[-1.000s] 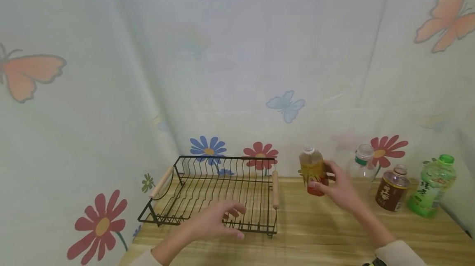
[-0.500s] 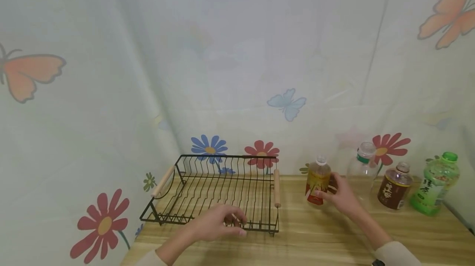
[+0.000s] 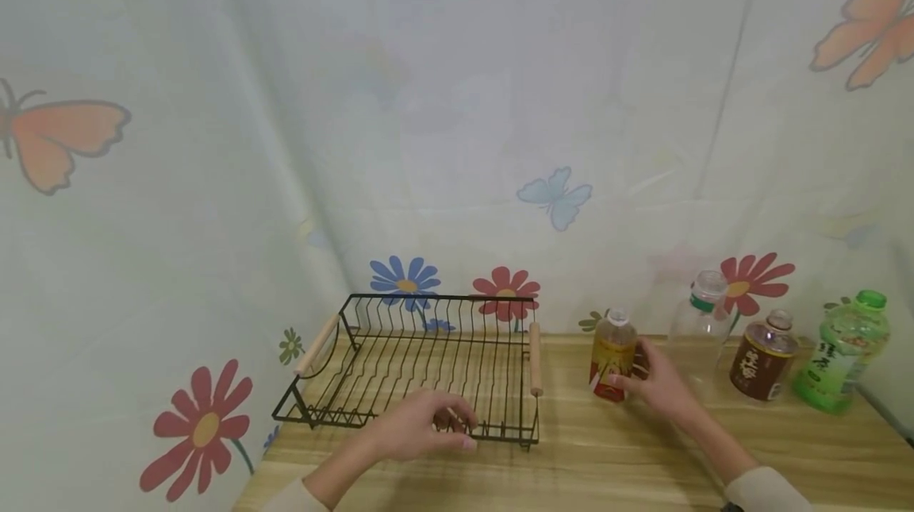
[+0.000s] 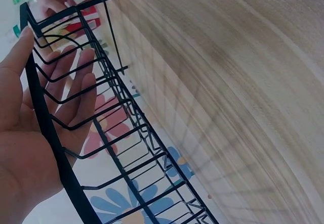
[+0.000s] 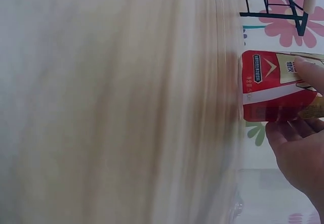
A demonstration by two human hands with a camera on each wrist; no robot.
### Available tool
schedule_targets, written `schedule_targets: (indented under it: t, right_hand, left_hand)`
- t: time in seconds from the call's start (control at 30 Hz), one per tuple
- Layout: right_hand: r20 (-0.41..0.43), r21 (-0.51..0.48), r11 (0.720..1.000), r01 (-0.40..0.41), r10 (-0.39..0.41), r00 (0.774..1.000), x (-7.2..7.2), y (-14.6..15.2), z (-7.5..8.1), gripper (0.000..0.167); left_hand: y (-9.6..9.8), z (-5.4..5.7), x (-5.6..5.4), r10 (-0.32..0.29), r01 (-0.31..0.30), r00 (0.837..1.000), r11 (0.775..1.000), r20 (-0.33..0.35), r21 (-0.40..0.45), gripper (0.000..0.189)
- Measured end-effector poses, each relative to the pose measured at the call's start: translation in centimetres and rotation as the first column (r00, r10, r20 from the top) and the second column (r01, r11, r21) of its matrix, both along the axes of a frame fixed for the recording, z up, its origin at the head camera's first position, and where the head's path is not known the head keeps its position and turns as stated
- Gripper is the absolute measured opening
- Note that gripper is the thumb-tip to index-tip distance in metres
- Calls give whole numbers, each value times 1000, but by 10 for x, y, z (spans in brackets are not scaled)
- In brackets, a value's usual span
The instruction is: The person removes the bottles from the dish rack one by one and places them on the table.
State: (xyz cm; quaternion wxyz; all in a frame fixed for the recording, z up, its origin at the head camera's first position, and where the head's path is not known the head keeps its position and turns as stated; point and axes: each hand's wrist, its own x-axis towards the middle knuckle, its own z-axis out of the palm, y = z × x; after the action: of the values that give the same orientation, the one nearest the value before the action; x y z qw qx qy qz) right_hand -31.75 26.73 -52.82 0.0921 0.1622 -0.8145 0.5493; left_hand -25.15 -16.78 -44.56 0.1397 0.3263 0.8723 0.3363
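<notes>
A small plastic bottle point(image 3: 612, 356) with a yellow-and-red label stands upright on the wooden table, right of the black wire dish rack point(image 3: 528, 439). My right hand point(image 3: 660, 385) holds it from the right side, thumb on the label and fingers round the far side. In the right wrist view the bottle's red lower label point(image 5: 268, 90) shows, with its base at the table surface. My left hand point(image 3: 417, 426) hovers at the rack's front rail, fingers loosely bent with nothing in them. Whether it touches the rail, I cannot tell.
Right of my right hand stand a clear bottle point(image 3: 696, 337) with a green neck band, a brown-labelled bottle point(image 3: 762, 361) and a green bottle point(image 3: 842, 357). The rack has wooden handles point(image 3: 535, 359). A flowered curtain point(image 3: 443, 139) closes off the back and left.
My right hand has lowered the bottle and shifted it slightly right, down to the table. My left hand has stayed by the rack, nearly still.
</notes>
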Motion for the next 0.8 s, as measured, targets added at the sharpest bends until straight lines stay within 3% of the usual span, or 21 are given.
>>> schedule_targets:
  t: [0.37, 0.8]
  right_hand:
    - [39, 74, 997, 18, -21, 999, -5, 2, -2, 77]
    - [77, 134, 991, 19, -29, 997, -4, 2, -5, 83]
  left_hand:
    - [1, -1, 0, 20, -20, 1000, 999, 15, 25, 25]
    - [0, -2, 1, 17, -18, 1000, 999, 8, 49, 35]
